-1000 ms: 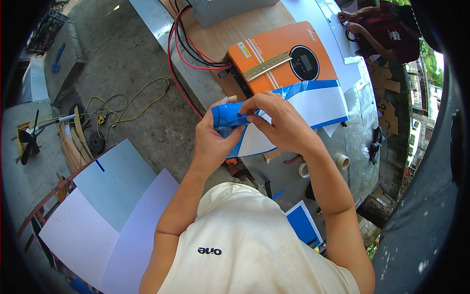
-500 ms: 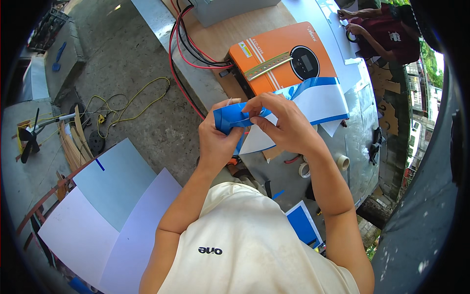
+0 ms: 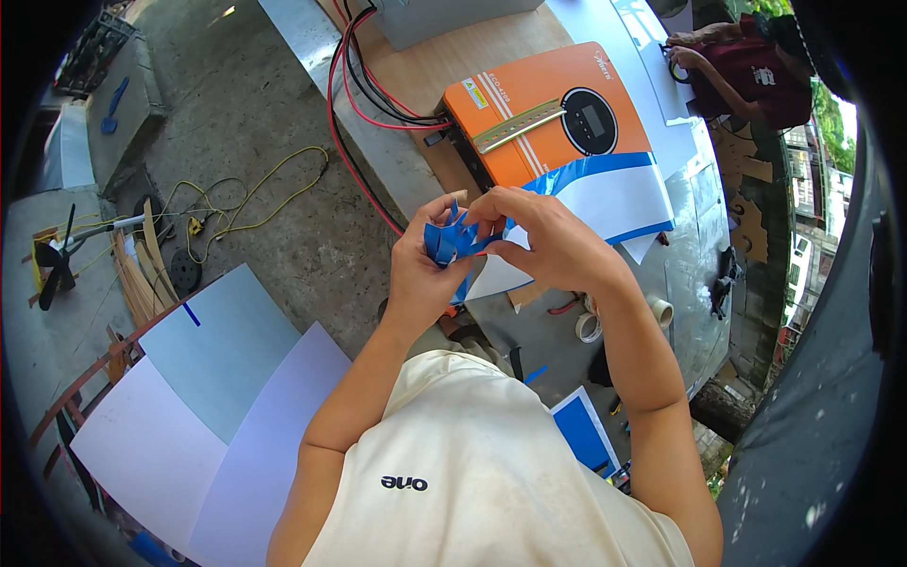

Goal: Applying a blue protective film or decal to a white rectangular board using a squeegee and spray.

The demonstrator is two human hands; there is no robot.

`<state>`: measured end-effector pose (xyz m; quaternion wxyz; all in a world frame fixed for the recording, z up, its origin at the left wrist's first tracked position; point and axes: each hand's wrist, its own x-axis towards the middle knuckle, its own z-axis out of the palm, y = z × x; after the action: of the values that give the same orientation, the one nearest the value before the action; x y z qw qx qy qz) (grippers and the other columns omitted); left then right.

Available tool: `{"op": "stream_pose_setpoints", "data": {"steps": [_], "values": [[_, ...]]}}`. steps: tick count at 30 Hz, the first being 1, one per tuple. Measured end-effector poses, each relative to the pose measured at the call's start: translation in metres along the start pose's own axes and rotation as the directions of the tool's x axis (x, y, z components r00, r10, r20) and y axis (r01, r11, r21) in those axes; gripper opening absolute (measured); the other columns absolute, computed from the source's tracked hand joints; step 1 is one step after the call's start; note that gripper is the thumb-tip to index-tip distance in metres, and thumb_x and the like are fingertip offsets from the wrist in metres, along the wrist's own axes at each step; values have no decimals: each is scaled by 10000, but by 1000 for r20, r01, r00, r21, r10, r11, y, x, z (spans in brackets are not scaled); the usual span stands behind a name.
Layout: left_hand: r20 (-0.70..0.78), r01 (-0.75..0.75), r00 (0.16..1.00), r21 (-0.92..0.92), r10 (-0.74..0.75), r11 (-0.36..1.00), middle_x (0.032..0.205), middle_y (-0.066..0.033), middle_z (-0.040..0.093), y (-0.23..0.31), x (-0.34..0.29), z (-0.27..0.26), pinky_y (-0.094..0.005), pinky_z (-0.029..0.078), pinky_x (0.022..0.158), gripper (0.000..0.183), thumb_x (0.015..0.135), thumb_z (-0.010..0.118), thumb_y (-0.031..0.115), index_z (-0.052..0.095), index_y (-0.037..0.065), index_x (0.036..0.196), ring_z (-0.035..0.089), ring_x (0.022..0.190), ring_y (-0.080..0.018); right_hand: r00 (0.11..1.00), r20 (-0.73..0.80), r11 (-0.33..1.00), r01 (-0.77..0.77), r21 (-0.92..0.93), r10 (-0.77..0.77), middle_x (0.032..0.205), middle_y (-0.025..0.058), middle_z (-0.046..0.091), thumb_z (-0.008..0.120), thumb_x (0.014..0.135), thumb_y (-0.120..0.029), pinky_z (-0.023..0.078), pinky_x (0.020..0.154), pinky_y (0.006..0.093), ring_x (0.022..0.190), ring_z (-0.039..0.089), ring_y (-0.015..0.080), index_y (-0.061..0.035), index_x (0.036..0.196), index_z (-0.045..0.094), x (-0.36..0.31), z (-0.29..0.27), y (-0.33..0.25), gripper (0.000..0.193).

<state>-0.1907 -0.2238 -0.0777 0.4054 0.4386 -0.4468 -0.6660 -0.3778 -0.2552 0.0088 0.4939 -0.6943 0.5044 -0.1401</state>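
Crumpled blue film [image 3: 444, 242], maybe sticky tape, is bunched in my left hand [image 3: 425, 260], its fingers and thumb closed round it. Close beside, my right hand [image 3: 546, 231] bends its fingers and thumb in on the same film; its fingertips partly hide the edge. Below both hands and reaching to the right lies a white sheet [image 3: 605, 203] bordered in glossy blue. Its left part is covered by my right hand. Just beyond it rests an orange inverter box [image 3: 529, 85] with a round dark display and a slotted metal rail across its top.
Tape rolls [image 3: 588, 328] and a blue-and-white panel [image 3: 584, 433] are at the right. Red and black cables [image 3: 378, 99] run from the box. Large pale sheets [image 3: 151, 444] lean at the lower left. Another person [image 3: 751, 85] handles something at the far right.
The blue film in my left hand, a wide smooth band before, is now folded and crumpled smaller. My right hand has shifted slightly and stays bent over it.
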Motion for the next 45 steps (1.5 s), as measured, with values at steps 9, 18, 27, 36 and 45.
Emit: {"op": "stream_pose_setpoints", "data": {"steps": [9, 18, 27, 36, 45], "values": [[-184, -64, 979, 143, 90, 988, 1081, -133, 712, -13, -3, 14, -359, 551, 892, 584, 770, 787, 27, 610, 85, 1323, 694, 998, -222, 998, 7, 997, -55, 59, 55, 988, 116, 708, 668, 867, 59, 532, 899, 432, 1028, 669, 327, -55, 1172, 604, 4, 3, 4, 332], [-293, -166, 923, 282, 250, 945, 975, -118, 735, -25, 1, 21, -396, 531, 875, 414, 799, 737, 17, 673, 77, 1204, 684, 892, -290, 995, -91, 997, -49, -57, 44, 944, 75, 682, 729, 877, -20, 505, 832, 391, 914, 662, 250, -56, 1139, 639, 5, 5, -3, 280], [-354, -12, 931, 225, 93, 974, 870, -95, 735, -22, 11, 10, -330, 550, 732, 235, 903, 739, 119, 693, 3, 1102, 674, 742, -150, 988, -156, 991, -1, -134, -21, 1000, 68, 700, 763, 854, -37, 496, 877, 373, 956, 666, 222, -69, 1121, 670, -5, -4, -3, 285], [-158, 28, 987, 87, -14, 996, 978, -67, 746, -26, 59, -43, -302, 572, 781, 318, 863, 774, 59, 685, 5, 1164, 700, 858, -131, 926, -373, 861, 147, 488, 53, 979, 77, 691, 681, 951, -13, 499, 946, 354, 1001, 642, 191, 9, 1057, 687, -35, -36, 44, 109], [68, 221, 971, 130, -231, 966, 1082, -125, 731, -6, 159, -110, -364, 577, 886, 529, 800, 852, 99, 640, -1, 1274, 712, 951, -205, 767, -641, 809, 399, 432, -36, 1078, 88, 634, 722, 955, -160, 408, 1051, 411, 1108, 567, 222, -50, 964, 646, -105, -79, 64, 134]]}}
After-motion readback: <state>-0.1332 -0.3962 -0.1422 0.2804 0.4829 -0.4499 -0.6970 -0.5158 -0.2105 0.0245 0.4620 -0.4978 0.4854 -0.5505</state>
